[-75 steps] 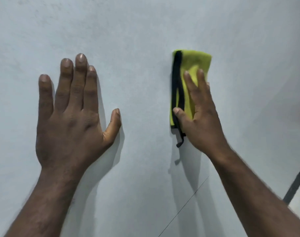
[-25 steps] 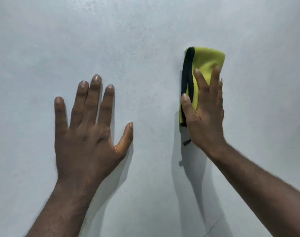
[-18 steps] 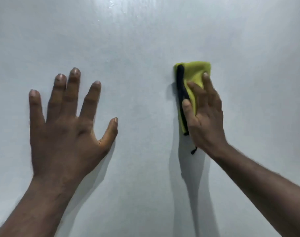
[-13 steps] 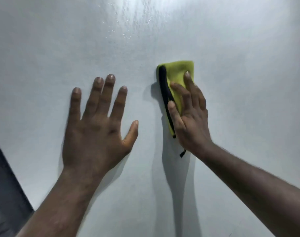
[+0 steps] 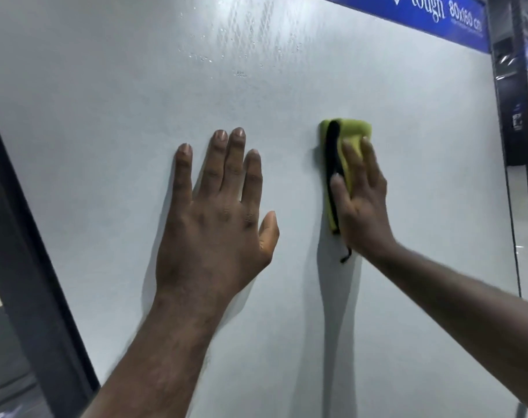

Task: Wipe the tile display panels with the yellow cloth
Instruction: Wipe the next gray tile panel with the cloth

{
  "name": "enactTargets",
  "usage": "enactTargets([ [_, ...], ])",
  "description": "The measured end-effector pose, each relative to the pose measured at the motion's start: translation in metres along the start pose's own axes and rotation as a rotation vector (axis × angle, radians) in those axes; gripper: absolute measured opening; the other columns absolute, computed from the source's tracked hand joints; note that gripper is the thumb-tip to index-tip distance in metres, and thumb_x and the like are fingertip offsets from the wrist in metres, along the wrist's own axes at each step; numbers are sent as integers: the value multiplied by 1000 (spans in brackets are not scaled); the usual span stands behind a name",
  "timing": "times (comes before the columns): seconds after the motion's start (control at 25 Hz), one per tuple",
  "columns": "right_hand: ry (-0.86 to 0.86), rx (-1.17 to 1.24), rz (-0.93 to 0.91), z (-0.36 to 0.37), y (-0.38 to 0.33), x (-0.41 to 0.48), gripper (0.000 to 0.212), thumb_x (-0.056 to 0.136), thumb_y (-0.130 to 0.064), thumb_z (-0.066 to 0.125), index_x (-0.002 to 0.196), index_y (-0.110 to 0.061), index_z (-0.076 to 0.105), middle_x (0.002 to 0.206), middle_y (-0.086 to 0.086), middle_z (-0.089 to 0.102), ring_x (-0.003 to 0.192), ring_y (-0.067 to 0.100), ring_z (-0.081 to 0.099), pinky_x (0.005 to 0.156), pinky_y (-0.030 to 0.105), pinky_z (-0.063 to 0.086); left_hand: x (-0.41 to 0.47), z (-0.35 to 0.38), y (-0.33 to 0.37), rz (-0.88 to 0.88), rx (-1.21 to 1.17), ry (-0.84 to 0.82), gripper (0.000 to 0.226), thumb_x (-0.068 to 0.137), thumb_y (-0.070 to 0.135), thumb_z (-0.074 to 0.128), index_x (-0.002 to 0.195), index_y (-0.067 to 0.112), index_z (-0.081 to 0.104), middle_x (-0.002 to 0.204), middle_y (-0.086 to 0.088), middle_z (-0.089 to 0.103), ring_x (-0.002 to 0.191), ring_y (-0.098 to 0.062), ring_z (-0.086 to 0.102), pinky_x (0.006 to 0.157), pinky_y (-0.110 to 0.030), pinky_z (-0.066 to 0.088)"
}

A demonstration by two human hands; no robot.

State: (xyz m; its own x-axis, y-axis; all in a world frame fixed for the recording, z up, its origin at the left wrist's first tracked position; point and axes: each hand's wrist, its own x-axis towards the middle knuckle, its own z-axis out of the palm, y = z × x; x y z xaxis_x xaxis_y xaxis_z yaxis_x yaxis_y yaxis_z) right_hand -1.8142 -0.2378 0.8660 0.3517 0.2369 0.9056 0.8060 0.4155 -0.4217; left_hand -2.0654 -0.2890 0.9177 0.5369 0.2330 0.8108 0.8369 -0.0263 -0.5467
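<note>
The pale grey tile display panel (image 5: pixel 106 116) fills the view, and the wiping step looks to be under way. The left hand (image 5: pixel 217 218) lies flat and spread on it, holding nothing, while the right hand (image 5: pixel 362 206), further right, presses the folded yellow cloth (image 5: pixel 351 129) against it with straight fingers. Droplets (image 5: pixel 241 34) glint higher up, so the next stroke probably calls for carrying the cloth up there under steady pressure.

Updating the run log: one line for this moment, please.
left hand flat on tile display panel | right hand presses yellow cloth on panel
</note>
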Motion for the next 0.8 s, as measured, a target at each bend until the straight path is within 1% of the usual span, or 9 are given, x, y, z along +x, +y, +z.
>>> enactTargets([
  [0.08, 31, 158, 304, -2, -12, 43, 62, 108, -48, 39, 167, -40, 24, 179, -6, 4, 163, 15, 9, 132, 45, 13, 0, 0, 0, 6, -11, 2, 83, 109, 56, 25, 174, 7, 7, 181, -20, -6, 168, -34, -4, 132, -65, 1],
  [0.12, 21, 153, 277, 0, -23, 50, 62, 108, -48, 39, 168, -40, 23, 179, -5, 2, 164, 17, 7, 132, 47, 13, 0, 0, 0, 4, -9, 3, 83, 110, 56, 26, 173, 7, 8, 181, -20, -5, 168, -34, -3, 132, -65, 1],
  [0.24, -65, -10, -279, 9, -31, 5, 60, 112, -41, 44, 168, -27, 29, 179, 3, 4, 165, 23, 4, 133, 47, 12, 1, 2, 0, -4, 6, 17, 81, 110, 56, 27, 173, 7, 14, 181, -20, 0, 168, -34, 2, 132, -65, 2],
  [0.32, -84, -38, -394, 5, 0, -22, 58, 112, -38, 47, 166, -23, 34, 178, 4, 10, 165, 23, 7, 133, 48, 15, 1, 2, 1, -11, 3, 15, 81, 109, 56, 27, 173, 7, 17, 181, -19, 3, 168, -34, 3, 133, -65, 3],
  [0.48, 25, 199, 291, 0, 9, 35, 61, 108, -51, 37, 167, -44, 21, 178, -10, -1, 164, 14, 2, 133, 47, 11, 0, 2, 2, -15, 21, 6, 81, 108, 56, 28, 173, 8, 17, 181, -17, 3, 169, -32, 2, 133, -65, 4],
  [0.52, 10, 157, 262, 3, -2, 36, 61, 109, -51, 36, 168, -44, 19, 178, -11, -3, 164, 15, 1, 133, 47, 10, 0, 2, 2, -20, 19, 5, 82, 108, 57, 29, 173, 8, 17, 181, -17, 3, 169, -31, 2, 133, -65, 4],
  [0.64, -58, 45, -229, 10, 2, -26, 59, 112, -39, 47, 167, -32, 29, 178, -3, 3, 165, 24, 4, 132, 47, 13, 0, 2, 3, -30, 43, -3, 82, 108, 57, 30, 173, 10, 17, 182, -15, 3, 169, -32, 3, 133, -65, 4],
  [0.68, -69, 52, -276, 6, 13, -44, 59, 111, -37, 49, 167, -30, 32, 178, -1, 6, 165, 26, 6, 131, 50, 16, 1, 3, 5, -30, 48, -10, 82, 108, 58, 30, 174, 10, 17, 182, -15, 3, 169, -32, 3, 133, -65, 4],
  [0.8, -28, 171, 132, 5, 19, -26, 61, 110, -45, 43, 168, -42, 22, 179, -6, -1, 165, 20, 1, 131, 54, 12, 2, 2, 2, -26, 57, -32, 83, 108, 59, 31, 174, 11, 15, 182, -15, 2, 169, -32, 1, 133, -66, 4],
])
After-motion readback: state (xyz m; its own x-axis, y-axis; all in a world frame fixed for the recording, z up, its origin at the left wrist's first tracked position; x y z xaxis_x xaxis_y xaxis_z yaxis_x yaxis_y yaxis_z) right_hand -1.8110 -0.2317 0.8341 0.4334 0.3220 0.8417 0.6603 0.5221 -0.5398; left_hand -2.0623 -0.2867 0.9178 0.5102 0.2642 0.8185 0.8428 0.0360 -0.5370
